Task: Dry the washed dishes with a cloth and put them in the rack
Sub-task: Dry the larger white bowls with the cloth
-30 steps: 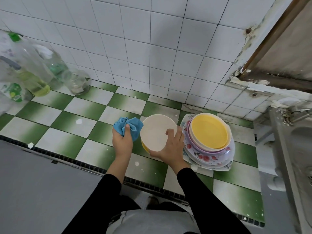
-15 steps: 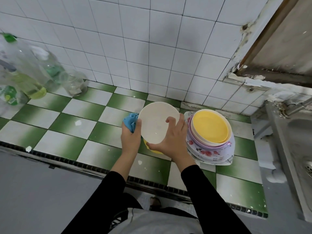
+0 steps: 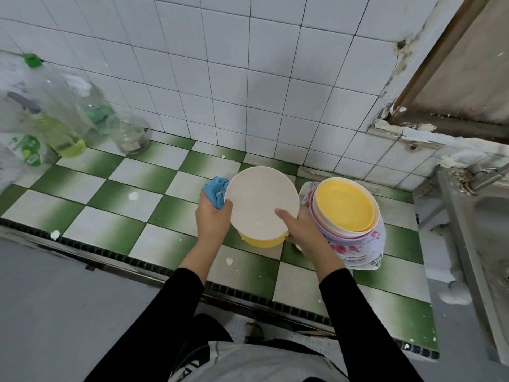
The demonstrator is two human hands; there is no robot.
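A round white plate [image 3: 259, 199] is held tilted above the green and white tiled counter [image 3: 115, 194]. My right hand [image 3: 300, 230] grips its right rim, thumb on the face. My left hand [image 3: 213, 219] holds a crumpled blue cloth [image 3: 216, 190] against the plate's left edge. Under the plate a yellow dish [image 3: 261, 240] peeks out on the counter. To the right stands a stack of dishes [image 3: 352, 238], with a yellow plate [image 3: 344, 205] on top and flowered plates below. No rack is in view.
Several plastic bottles [image 3: 55, 122] and a glass jar [image 3: 130, 133] stand at the back left against the white tiled wall. A metal sink [image 3: 484, 216] lies at the right edge. The counter's front edge runs across below my forearms.
The white plate has been lifted and tilted up towards me. My left hand with the cloth has moved in against the plate's left edge.
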